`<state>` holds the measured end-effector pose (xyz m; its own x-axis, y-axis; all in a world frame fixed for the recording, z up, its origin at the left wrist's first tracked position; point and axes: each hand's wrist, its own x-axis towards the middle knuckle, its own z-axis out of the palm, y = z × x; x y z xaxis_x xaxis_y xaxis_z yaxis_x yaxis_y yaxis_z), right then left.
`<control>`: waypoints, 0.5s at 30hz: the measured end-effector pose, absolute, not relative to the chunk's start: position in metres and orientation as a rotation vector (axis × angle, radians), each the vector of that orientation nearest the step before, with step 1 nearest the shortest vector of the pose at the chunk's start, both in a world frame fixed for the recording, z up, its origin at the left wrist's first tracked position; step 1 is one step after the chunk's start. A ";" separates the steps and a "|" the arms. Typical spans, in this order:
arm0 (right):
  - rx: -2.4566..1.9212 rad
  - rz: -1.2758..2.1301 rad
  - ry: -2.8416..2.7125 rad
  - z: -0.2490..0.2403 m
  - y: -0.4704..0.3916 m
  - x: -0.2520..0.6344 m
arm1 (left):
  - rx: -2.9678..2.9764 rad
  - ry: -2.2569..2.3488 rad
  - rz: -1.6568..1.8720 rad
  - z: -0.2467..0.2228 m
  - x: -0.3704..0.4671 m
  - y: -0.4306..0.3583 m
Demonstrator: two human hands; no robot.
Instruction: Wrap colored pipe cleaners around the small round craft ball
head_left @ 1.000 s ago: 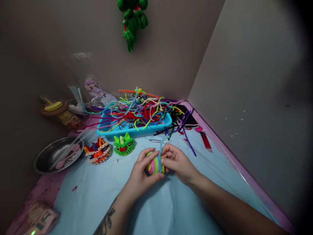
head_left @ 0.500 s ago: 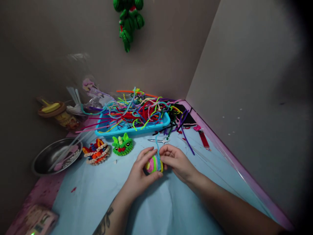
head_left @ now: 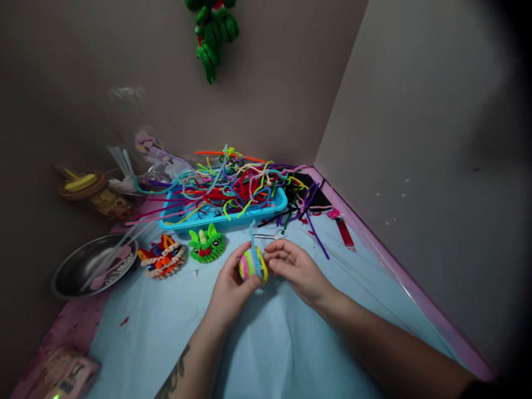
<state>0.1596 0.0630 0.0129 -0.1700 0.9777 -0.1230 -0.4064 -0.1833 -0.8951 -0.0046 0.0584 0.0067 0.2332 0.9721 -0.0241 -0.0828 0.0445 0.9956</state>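
Observation:
My left hand [head_left: 233, 282] is wrapped round a small ball of striped pipe cleaner [head_left: 253, 266] in pink, green, blue and yellow. A light blue end [head_left: 252, 231] sticks up from its top. Just right of the ball is my right hand [head_left: 293, 269], its fingers curled loosely with the thumb near the fingertips; whether something thin is between them is too small to tell. Scissors [head_left: 270, 236] lie on the blue sheet beyond both hands. A green pipe-cleaner head [head_left: 206, 245] and an orange and beige one [head_left: 163, 257] sit to the left.
A blue tray [head_left: 220, 223] heaped with coloured pipe cleaners stands at the back. At the left are a metal bowl [head_left: 78, 266], a cup [head_left: 97, 194] and a pink box [head_left: 66, 374]. A red strip [head_left: 344, 233] lies at the right.
The ball and my left hand have moved slightly left. My right hand has come away from the ball and its blue end, leaving a small gap.

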 end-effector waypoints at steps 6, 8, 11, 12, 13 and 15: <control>-0.998 1.549 -1.006 0.013 0.061 0.157 | 1.148 1.051 1.029 0.007 -0.004 0.058; -1.023 1.532 -1.010 0.015 0.061 0.157 | 1.183 1.062 1.009 0.006 -0.004 0.058; -1.039 1.519 -1.015 0.018 0.061 0.156 | 1.274 1.090 1.010 0.003 -0.004 0.058; -1.039 1.511 -1.020 0.018 0.061 0.156 | 1.305 1.102 1.014 0.003 -0.004 0.059; -1.036 1.501 -1.026 0.019 0.062 0.156 | 1.331 1.112 1.017 0.002 -0.004 0.059; -1.029 1.490 -1.039 0.020 0.062 0.155 | 1.369 1.127 1.015 0.002 -0.003 0.059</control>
<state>0.1552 0.0616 0.0196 -0.1318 0.9869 -0.0927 -0.2540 -0.1240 -0.9592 -0.0035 0.0588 0.0021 0.1979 0.9802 -0.0066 0.0954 -0.0125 0.9954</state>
